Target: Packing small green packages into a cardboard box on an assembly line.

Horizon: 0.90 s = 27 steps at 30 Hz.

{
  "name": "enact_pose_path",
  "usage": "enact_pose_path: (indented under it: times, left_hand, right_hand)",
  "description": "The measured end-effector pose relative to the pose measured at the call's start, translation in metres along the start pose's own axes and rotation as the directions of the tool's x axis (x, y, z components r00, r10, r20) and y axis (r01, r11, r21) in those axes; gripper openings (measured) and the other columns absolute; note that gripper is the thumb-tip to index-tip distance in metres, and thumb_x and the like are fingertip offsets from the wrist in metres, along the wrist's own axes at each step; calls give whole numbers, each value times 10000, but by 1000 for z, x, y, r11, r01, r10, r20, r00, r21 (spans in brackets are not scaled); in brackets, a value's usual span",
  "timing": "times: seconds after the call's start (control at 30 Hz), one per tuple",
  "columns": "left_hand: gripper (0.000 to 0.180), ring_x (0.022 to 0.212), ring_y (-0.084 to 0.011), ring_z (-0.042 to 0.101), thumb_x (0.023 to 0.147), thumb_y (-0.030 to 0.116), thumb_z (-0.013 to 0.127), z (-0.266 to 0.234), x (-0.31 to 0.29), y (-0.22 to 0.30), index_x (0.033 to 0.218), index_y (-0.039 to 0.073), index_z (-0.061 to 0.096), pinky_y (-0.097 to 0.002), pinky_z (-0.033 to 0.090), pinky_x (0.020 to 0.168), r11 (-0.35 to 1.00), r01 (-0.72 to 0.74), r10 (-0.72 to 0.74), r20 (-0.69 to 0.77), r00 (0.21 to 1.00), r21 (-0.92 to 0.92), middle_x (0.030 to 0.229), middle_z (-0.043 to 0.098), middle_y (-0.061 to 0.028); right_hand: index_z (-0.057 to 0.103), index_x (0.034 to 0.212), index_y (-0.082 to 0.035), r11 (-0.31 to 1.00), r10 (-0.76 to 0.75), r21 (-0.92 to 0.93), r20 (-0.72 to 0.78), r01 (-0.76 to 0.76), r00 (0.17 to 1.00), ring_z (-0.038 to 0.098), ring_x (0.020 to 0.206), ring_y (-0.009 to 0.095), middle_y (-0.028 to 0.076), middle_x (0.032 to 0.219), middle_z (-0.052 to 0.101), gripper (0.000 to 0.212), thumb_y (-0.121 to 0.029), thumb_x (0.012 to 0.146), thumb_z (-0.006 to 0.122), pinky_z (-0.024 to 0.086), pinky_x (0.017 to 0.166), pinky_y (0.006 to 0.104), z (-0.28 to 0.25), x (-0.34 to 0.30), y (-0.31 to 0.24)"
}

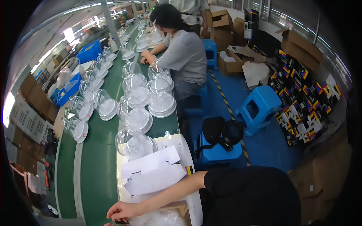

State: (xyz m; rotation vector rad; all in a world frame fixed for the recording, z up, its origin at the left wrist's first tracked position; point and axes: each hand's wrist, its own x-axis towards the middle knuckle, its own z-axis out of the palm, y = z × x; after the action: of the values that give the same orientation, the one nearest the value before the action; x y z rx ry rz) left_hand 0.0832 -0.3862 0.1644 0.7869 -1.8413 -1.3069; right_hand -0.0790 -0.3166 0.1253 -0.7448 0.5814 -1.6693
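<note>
My right hand [124, 211] is at the bottom, its bare forearm reaching in from a black sleeve. Its fingers are curled down over a small dark item at a cardboard box's edge; what they hold cannot be made out. Only a sliver of my left hand [108, 224] shows at the lower border, its fingers hidden. Beneath my right forearm lies clear plastic wrap [162, 218] in the open cardboard box [184, 211]. Just beyond the forearm, an unfolded white carton [154, 171] rests on pale sheets [184, 148]. Clear domes on white round bases [137, 145] stand behind it.
More domes [103, 107] line the green table [100, 162]. A seated co-worker [184, 52] leans over it farther along. Blue bins [89, 52] stand at the far left. On the right are blue stools [260, 105], one bearing a black bag [214, 130], and stacked colourful cartons [301, 101].
</note>
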Motion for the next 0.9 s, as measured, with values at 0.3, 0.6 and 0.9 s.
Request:
enact_pose_path:
  times: [0.3, 0.6, 0.9]
  left_hand:
    - [123, 819, -139, 587, 923, 62, 603, 21, -5, 6, 1034, 13, 587, -250, 487, 731, 999, 35, -34, -21, 999, 30, 916, 624, -65]
    - [232, 823, -88, 537, 902, -45, 558, 26, -2, 16, 1102, 24, 462, -207, 442, 745, 999, -14, 14, -5, 1000, -31, 894, 561, -35]
    - [250, 831, -94, 558, 898, -54, 552, 27, -5, 4, 1107, 31, 443, -215, 457, 751, 997, -15, 17, 29, 999, -75, 931, 596, -57]
  right_hand:
    - [636, 939, 10, 957, -119, -269, -24, 108, 993, 560, 721, 66, 22, 799, 643, 148, -126, 894, 598, 457, 640, 232, 1, -10, -10]
    - [664, 1002, 5, 884, -209, -437, -58, 164, 976, 587, 825, 109, 71, 902, 652, 155, -91, 893, 609, 470, 697, 249, 4, -9, -8]
    - [663, 974, 3, 872, -199, -460, -26, 165, 980, 571, 817, 100, 36, 923, 627, 118, -73, 900, 612, 460, 693, 240, -3, -12, -3]
